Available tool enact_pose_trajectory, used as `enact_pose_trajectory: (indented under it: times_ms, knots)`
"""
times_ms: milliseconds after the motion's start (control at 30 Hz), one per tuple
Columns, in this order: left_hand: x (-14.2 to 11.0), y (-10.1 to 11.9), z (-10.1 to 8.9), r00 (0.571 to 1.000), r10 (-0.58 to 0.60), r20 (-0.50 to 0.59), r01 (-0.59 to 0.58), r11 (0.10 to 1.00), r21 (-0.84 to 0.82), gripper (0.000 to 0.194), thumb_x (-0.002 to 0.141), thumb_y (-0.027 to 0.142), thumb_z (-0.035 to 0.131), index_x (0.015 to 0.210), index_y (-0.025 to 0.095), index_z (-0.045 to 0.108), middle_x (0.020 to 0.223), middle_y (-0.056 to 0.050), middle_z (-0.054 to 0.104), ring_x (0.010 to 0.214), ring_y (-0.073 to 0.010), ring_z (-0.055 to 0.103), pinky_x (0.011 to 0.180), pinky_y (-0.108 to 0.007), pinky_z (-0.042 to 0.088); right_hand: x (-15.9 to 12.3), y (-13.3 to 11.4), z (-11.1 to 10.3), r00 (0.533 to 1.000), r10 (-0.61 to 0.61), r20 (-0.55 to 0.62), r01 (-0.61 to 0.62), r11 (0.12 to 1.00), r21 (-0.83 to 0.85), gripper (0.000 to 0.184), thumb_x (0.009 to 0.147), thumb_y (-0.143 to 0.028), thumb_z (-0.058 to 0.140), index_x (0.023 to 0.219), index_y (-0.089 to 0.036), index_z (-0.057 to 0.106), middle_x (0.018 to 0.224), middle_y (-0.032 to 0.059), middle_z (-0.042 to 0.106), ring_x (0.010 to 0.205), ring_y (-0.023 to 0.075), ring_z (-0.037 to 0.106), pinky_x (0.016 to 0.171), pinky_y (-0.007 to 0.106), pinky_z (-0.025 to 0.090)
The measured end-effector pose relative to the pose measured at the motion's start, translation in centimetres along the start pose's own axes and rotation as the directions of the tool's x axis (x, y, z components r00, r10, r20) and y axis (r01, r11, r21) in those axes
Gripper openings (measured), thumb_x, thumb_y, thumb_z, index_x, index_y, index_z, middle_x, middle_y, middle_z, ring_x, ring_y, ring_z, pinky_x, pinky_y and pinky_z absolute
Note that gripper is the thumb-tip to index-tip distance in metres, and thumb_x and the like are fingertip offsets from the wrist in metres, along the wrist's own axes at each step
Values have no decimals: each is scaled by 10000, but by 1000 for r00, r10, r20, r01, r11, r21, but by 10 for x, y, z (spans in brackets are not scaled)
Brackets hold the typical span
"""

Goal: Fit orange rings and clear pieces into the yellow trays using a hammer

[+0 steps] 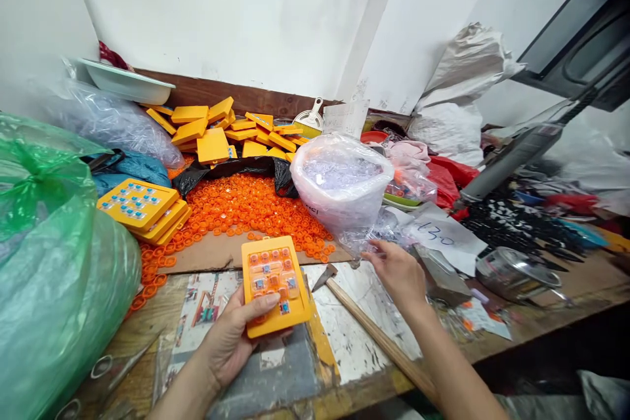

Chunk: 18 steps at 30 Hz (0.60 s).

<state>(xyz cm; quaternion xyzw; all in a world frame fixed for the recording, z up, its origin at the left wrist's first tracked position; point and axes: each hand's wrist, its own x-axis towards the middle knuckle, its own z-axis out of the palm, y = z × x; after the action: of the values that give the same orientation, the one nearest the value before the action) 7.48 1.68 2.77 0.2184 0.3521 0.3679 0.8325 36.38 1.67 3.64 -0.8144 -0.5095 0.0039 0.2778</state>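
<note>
My left hand (231, 341) grips a yellow plastic tray (273, 285) from below, thumb lying across its face. The tray's pockets hold orange rings, some with blue and clear pieces. My right hand (398, 272) reaches into a spill of small clear plastic pieces (374, 239) at the foot of a white bag (342, 180) full of them; its fingertips are pinched together, what they hold is too small to make out. A hammer (364, 321) lies on the bench between the two hands.
Loose orange rings (246, 207) cover the cardboard behind. Filled yellow trays (142, 207) are stacked at left, empty ones (221, 131) piled at back. A big green bag (54, 262) bulges at left. Metal pot (514, 272), paper note (440, 233), black parts (516, 223) at right.
</note>
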Motion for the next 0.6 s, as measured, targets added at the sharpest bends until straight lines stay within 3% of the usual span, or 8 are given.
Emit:
enact_pose_trajectory:
  times_ms: [100, 200, 267, 467, 600]
  knots:
    - [1, -1, -1, 1000, -19, 0, 19, 1000, -6, 669, 702, 159, 742, 1286, 166, 416, 1131, -155, 668, 919, -311, 677, 756, -481, 567, -28, -36, 2, 983, -176, 50, 157, 950, 268, 244, 812, -364, 626, 992, -211, 687, 871, 57, 686, 748, 196, 643, 721, 340, 534]
    - [3, -2, -3, 1000, -18, 1, 18, 1000, 2, 621, 720, 182, 730, 1267, 160, 436, 1128, -156, 668, 894, -300, 682, 735, -454, 571, -68, -72, 10, 920, -378, 107, 283, 826, 488, 243, 857, -349, 542, 1001, -238, 702, 931, 42, 676, 858, 168, 648, 766, 276, 532]
    - [4, -2, -3, 1000, -5, 15, 4, 1000, 5, 570, 734, 210, 722, 1237, 143, 465, 1115, -163, 672, 865, -287, 687, 715, -421, 573, -90, -88, 15, 890, -443, 106, 310, 759, 573, 259, 890, -299, 477, 1019, -240, 693, 958, 46, 659, 918, 157, 633, 796, 258, 519]
    - [3, -3, -2, 996, 55, 77, -53, 998, -28, 630, 711, 197, 744, 1270, 145, 459, 1085, -140, 693, 928, -255, 675, 834, -376, 535, -111, -97, 23, 908, -405, 108, 237, 709, 664, 124, 868, -213, 535, 929, -195, 641, 850, 40, 660, 774, 145, 638, 694, 229, 516]
    - [1, -4, 0, 987, 101, 121, -105, 994, 23, 606, 679, 157, 760, 1228, 154, 504, 1087, -120, 698, 982, -248, 660, 892, -349, 502, -108, -98, 18, 911, -389, 136, 204, 712, 672, 127, 848, -202, 553, 845, -210, 679, 869, 45, 619, 829, 163, 610, 754, 249, 494]
